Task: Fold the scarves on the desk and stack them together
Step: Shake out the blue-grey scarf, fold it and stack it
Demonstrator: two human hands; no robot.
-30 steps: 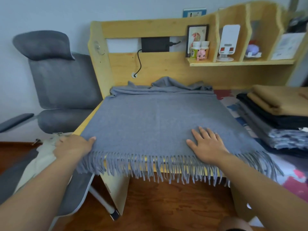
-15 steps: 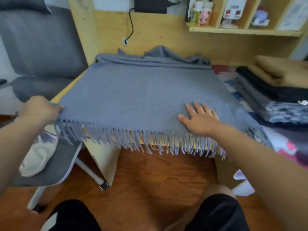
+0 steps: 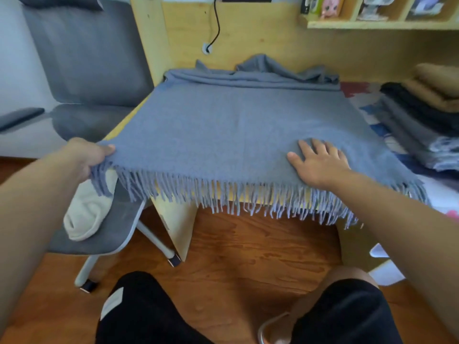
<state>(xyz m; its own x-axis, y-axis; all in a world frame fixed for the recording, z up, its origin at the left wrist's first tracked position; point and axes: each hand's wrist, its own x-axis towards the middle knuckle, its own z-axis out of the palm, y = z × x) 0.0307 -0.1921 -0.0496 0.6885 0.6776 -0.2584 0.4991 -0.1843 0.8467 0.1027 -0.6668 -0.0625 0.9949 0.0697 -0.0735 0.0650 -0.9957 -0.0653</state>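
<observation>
A blue-grey scarf [image 3: 236, 125] lies spread over the wooden desk [image 3: 173, 217], its fringe hanging over the near edge and its far end bunched against the desk's back panel. My left hand [image 3: 87, 155] grips the scarf's near left corner just past the desk's edge. My right hand [image 3: 320, 162] rests flat with spread fingers on the scarf near its right front corner. A stack of folded scarves [image 3: 422, 120] in tan, black and grey sits at the right.
A grey office chair [image 3: 87, 58] stands left of the desk, with a cream cloth [image 3: 87, 212] on its seat. Shelves [image 3: 372, 23] with small items run along the back. My legs in black shorts [image 3: 149, 314] are below, above a wooden floor.
The camera tilted down and moved closer. My left hand pulled the near left corner outward to the left, then took a firmer grip on it. My right hand stayed flat on the scarf.
</observation>
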